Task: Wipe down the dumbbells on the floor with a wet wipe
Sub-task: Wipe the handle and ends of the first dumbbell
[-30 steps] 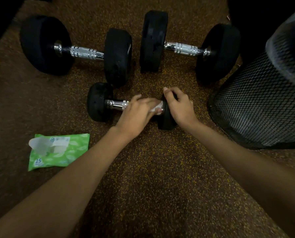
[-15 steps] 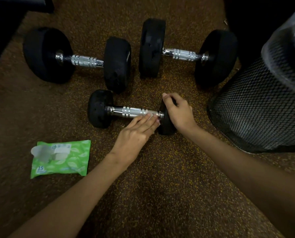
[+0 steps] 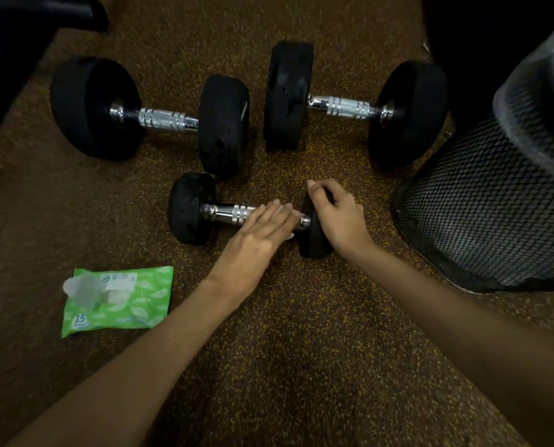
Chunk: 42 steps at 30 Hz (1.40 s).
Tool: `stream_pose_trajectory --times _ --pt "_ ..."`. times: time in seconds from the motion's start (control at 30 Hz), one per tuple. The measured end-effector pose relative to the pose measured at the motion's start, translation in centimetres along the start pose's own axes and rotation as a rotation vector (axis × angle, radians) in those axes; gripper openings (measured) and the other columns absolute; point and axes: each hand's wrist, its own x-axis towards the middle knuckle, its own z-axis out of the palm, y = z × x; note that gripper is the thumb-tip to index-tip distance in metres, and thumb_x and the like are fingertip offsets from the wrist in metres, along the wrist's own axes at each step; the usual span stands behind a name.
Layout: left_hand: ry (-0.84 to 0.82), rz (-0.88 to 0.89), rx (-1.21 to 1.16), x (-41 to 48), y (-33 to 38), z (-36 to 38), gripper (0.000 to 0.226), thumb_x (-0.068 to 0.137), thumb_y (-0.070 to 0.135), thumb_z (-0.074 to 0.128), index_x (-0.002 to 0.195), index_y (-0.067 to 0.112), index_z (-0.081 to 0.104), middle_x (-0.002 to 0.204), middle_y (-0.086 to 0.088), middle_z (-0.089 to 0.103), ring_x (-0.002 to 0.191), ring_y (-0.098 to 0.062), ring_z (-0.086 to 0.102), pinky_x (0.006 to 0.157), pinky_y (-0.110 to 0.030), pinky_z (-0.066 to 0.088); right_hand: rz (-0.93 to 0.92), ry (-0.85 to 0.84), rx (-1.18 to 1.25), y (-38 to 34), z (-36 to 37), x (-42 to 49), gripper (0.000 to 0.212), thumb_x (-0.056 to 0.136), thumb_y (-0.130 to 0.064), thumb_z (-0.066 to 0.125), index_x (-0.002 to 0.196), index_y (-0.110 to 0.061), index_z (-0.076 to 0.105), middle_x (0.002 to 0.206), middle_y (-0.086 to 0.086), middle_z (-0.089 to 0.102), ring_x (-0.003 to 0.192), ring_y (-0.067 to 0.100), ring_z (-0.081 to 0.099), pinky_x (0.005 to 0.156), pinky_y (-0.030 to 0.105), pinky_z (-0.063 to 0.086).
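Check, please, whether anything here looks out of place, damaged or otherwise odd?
Little stands out. The wipe pack lies with its flap peeled open, so wipes may dry. The left large dumbbell and right large dumbbell show patchy marks on their inner heads: scuffs or damp streaks, I cannot tell. The small dumbbell looks fine.

"15" in the lower left corner of the green wet-wipe pack (image 3: 117,301); other print unreadable
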Motion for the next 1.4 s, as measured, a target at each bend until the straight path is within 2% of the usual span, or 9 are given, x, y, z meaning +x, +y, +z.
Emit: stream_pose_trajectory --times 0.13,0.3,0.57,0.8,0.9,1.0,1.13,1.27,1.4 --pt "0.038 -0.048 -0.075 0.7 0.2 -0.9 0.044 0.089 -0.001 0.045 0.132 0.006 0.051 0.137 -0.012 0.053 0.131 -0.028 0.044 0.112 -0.03 0.02 -0.023 0.009 -0.007 0.1 0.0 -0.3 0.031 0.097 -0.045 0.043 0.109 -0.024 0.061 0.092 -0.007 0.061 0.09 0.01 0.053 0.065 0.012 0.029" --pt "0.042 -0.323 -0.057 4.5 2.3 -2.2 0.022 0.099 0.02 0.041 0.108 0.01 0.059 0.105 -0.011 0.065 0.094 -0.031 0.061 0.073 -0.036 0.043 -0.02 -0.001 -0.013 -0.1 -0.1 -0.4 0.031 0.097 -0.044 0.042 0.113 -0.025 0.061 0.094 -0.006 0.062 0.089 0.01 0.053 0.066 0.002 0.033" --pt "0.123 -0.119 -0.119 1.5 1.7 0.1 0.042 0.086 -0.003 0.051 0.127 0.003 0.054 0.131 -0.014 0.057 0.132 -0.027 0.044 0.116 -0.03 0.019 -0.027 0.003 -0.009 0.2 0.0 -0.6 0.031 0.097 -0.045 0.042 0.112 -0.025 0.061 0.098 -0.007 0.064 0.099 0.013 0.057 0.081 0.02 0.033" --pt "0.07 -0.025 -0.182 -1.1 0.8 -1.1 0.047 0.088 0.002 0.037 0.133 0.003 0.05 0.138 -0.013 0.051 0.133 -0.026 0.041 0.114 -0.029 0.019 -0.047 0.008 -0.017 0.1 -0.1 -0.9 0.031 0.098 -0.043 0.042 0.115 -0.023 0.06 0.097 -0.006 0.063 0.096 0.011 0.054 0.072 0.016 0.025" --pt "0.2 -0.224 -0.207 -1.3 -0.2 -2.1 0.054 0.083 -0.016 0.051 0.133 0.002 0.05 0.135 -0.016 0.053 0.13 -0.027 0.046 0.114 -0.036 0.029 -0.035 -0.004 -0.01 0.0 -0.2 -0.9 0.032 0.097 -0.046 0.041 0.114 -0.025 0.059 0.097 -0.003 0.062 0.093 0.012 0.05 0.066 0.018 0.025" --pt "0.2 -0.431 -0.157 -1.1 -1.2 -2.8 0.058 0.086 -0.016 0.043 0.141 0.002 0.037 0.145 -0.02 0.039 0.138 -0.029 0.034 0.117 -0.033 0.016 -0.016 -0.013 -0.006 0.0 -0.3 -0.9 0.033 0.097 -0.047 0.04 0.115 -0.026 0.059 0.098 -0.005 0.06 0.096 0.012 0.046 0.072 0.018 0.022" --pt "0.129 -0.434 -0.079 -2.1 -0.2 -1.9 0.066 0.085 -0.015 0.042 0.147 0.002 0.021 0.153 -0.02 0.023 0.145 -0.03 0.017 0.12 -0.037 0.008 0.0 -0.019 -0.006 -0.2 -0.1 -0.9 0.032 0.097 -0.048 0.041 0.113 -0.028 0.059 0.098 -0.005 0.06 0.095 0.011 0.047 0.072 0.018 0.025" --pt "0.127 -0.39 -0.029 -4.0 -0.4 -1.4 0.076 0.073 -0.023 0.054 0.142 -0.003 0.03 0.147 -0.024 0.033 0.138 -0.036 0.031 0.114 -0.044 0.023 -0.015 -0.019 -0.031 -0.4 -0.5 -1.3 0.03 0.098 -0.043 0.041 0.112 -0.024 0.059 0.088 -0.002 0.059 0.073 -0.003 0.045 0.065 -0.01 0.024" --pt "0.101 -0.395 -0.074 -2.7 -0.4 -2.8 0.067 0.08 -0.018 0.049 0.142 0.0 0.034 0.148 -0.021 0.034 0.14 -0.033 0.029 0.116 -0.036 0.016 -0.015 -0.017 -0.026 -0.6 -0.5 -1.4 0.03 0.098 -0.043 0.041 0.113 -0.024 0.059 0.086 -0.004 0.058 0.072 0.0 0.046 0.062 -0.01 0.025"
